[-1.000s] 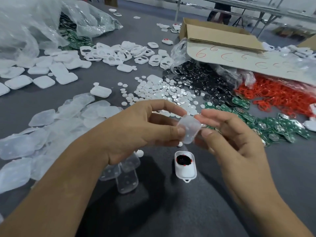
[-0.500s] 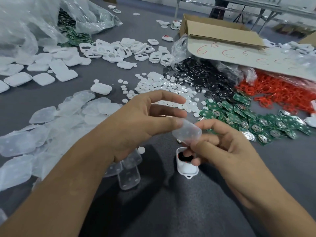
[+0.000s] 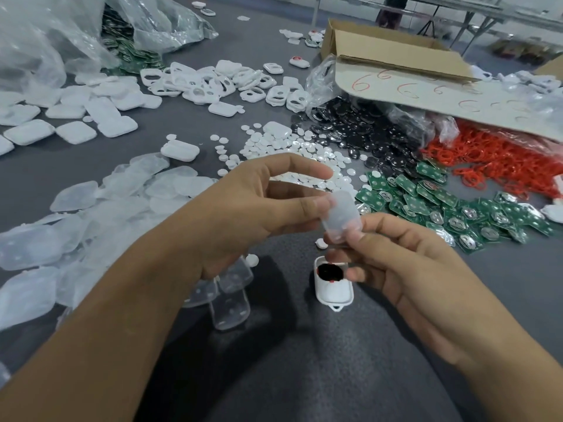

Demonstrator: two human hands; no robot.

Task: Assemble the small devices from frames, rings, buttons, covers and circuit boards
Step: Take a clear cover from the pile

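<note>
A small milky-clear cover (image 3: 341,216) with rounded corners is held above the middle of the grey table (image 3: 304,376), pinched by the thumb and a fingertip of the left hand (image 3: 243,214), forefinger straight, and by the curled thumb and fingers of the right hand (image 3: 405,263). Just below it a white frame (image 3: 334,292) is laid, a black button (image 3: 330,272) ringed in red seated in its far end. Green circuit boards (image 3: 128,53) are seen inside a clear plastic bag (image 3: 45,41) at the far left corner; the contents of a cardboard box (image 3: 390,53) toward the far right are hidden.
</note>
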